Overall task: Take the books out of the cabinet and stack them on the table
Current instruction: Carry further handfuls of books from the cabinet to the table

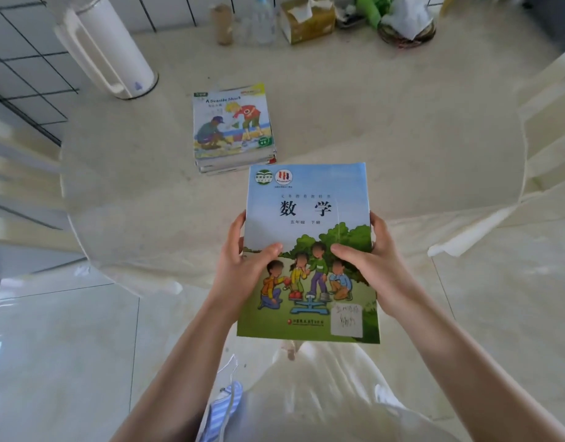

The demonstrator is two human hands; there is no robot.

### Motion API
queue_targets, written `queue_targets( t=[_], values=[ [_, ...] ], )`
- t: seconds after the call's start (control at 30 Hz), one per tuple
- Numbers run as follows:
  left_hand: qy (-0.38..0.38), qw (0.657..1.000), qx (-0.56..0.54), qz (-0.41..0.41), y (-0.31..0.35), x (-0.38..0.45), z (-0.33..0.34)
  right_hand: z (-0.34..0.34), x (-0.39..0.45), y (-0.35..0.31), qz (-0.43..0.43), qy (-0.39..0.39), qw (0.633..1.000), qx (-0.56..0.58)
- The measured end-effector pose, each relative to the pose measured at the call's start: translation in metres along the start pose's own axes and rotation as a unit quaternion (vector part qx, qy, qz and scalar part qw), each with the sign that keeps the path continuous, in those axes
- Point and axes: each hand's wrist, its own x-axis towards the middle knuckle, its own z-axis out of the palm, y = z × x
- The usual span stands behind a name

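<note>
I hold a maths textbook (pixel 310 218) with a blue-and-green cover, face up, over the near edge of the table (pixel 402 122). My left hand (pixel 243 266) grips its left edge, thumb on the cover. My right hand (pixel 370 266) grips the right edge the same way. Further back on the table lies a stack of books (pixel 233 129), topped by a picture book showing two children on a beach. The cabinet is out of view.
A tall white jug (pixel 105 49) stands at the table's back left. Along the far edge are a cardboard tube (pixel 222 23), a clear bottle (pixel 263 20), a tissue box (pixel 306 19) and a basket (pixel 405 23). White chairs flank the table. A glossy tiled floor lies below.
</note>
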Motion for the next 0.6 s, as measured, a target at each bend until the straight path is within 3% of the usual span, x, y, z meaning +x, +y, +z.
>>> queue_targets(
  t=[0.2,0.33,0.6],
  values=[
    [0.028,0.999,-0.013,-0.025,0.008,0.055,0.015,-0.013,0.060,-0.025,-0.004,0.006,0.999,-0.048],
    [0.074,0.996,-0.013,-0.056,0.015,0.097,0.033,-0.031,0.107,-0.049,0.001,-0.037,0.996,-0.081],
    [0.088,0.994,-0.028,-0.058,0.030,0.157,0.067,-0.056,0.178,-0.084,-0.072,-0.124,0.981,-0.130]
  ],
)
